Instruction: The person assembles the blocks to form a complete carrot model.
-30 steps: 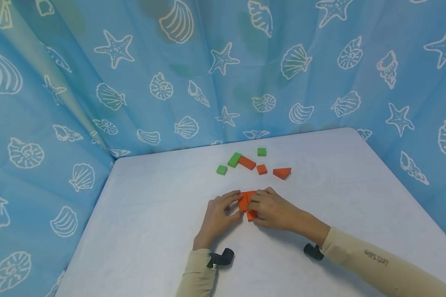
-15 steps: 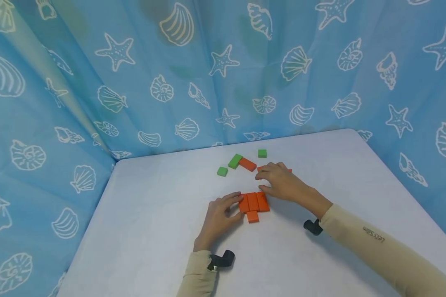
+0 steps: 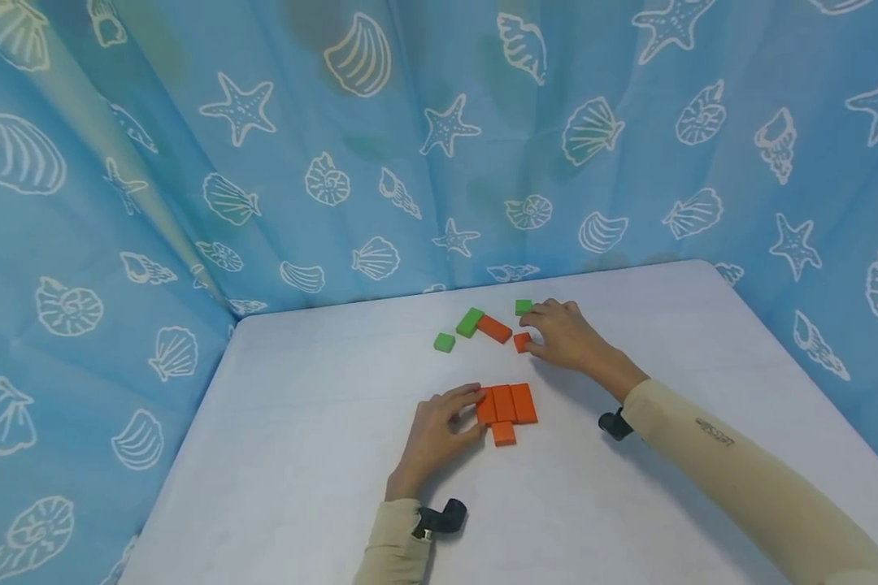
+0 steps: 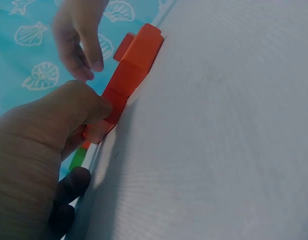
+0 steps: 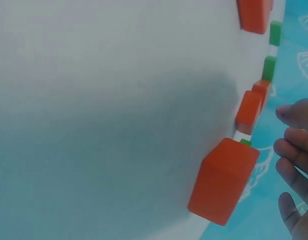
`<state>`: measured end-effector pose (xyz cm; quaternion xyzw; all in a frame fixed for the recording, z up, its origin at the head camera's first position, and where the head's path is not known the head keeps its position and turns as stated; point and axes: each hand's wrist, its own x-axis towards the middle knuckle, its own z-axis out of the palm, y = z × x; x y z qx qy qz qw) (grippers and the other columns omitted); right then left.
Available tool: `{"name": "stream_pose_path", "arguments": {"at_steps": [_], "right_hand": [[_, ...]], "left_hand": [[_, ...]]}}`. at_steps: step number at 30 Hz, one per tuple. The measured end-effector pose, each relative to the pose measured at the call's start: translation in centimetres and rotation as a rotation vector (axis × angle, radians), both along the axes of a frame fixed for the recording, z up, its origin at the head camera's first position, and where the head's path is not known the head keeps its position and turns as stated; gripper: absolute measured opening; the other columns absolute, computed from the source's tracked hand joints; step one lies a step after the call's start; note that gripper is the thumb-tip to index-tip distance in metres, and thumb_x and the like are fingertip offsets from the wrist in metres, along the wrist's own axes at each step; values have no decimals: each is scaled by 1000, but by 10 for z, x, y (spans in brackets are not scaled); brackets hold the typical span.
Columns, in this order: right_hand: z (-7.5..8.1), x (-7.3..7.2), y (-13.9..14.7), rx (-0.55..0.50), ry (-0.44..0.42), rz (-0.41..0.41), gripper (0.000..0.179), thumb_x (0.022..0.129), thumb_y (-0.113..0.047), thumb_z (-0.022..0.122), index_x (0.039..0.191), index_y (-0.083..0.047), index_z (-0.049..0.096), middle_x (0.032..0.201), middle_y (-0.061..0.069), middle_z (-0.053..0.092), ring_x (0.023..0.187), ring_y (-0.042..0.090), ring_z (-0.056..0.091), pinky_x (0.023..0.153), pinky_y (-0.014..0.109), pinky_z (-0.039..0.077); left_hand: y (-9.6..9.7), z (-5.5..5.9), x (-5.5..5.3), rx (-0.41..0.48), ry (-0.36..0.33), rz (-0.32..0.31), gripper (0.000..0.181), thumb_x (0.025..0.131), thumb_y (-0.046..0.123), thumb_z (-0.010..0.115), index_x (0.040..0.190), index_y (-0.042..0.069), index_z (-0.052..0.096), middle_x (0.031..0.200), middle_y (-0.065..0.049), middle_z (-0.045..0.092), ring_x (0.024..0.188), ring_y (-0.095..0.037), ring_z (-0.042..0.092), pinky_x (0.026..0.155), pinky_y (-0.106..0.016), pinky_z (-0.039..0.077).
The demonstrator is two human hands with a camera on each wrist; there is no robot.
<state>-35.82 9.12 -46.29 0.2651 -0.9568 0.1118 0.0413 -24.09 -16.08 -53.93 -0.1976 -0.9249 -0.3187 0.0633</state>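
On my distant feed, the left hand pinches the left orange block, thumb at its near end and a finger at its far end, on a white surface. Right of that hand I see the middle orange block and right orange block in one row with it, a small orange block at the row's near side. Farther out, the right hand hovers, thumb and fingers apart, near an orange square; my right wrist view adds an orange chunk near that hand. A green square lies beside its fingertips. Left of it, a long orange block touches a green bar, a green tile farther left.
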Motion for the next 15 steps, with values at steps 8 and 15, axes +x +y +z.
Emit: {"name": "stream_pose_path", "arguments": {"at_steps": [8, 15], "right_hand": [[-9, -9, 0, 24, -60, -12, 37, 88, -20, 76, 122, -7, 70, 129, 13, 64, 122, 35, 50, 98, 58, 34], [-19, -15, -2, 31, -29, 28, 31, 87, -15, 77, 116, -7, 72, 121, 11, 67, 118, 34, 52, 97, 59, 34]], "left_hand": [[0, 0, -1, -11, 43, -10, 45, 91, 33, 70, 135, 25, 65, 142, 12, 56, 88, -8, 54, 84, -35, 39], [-2, 0, 0, -5, 54, -2, 45, 91, 33, 70, 134, 25, 66, 141, 13, 57, 87, -7, 53, 84, -34, 38]]}}
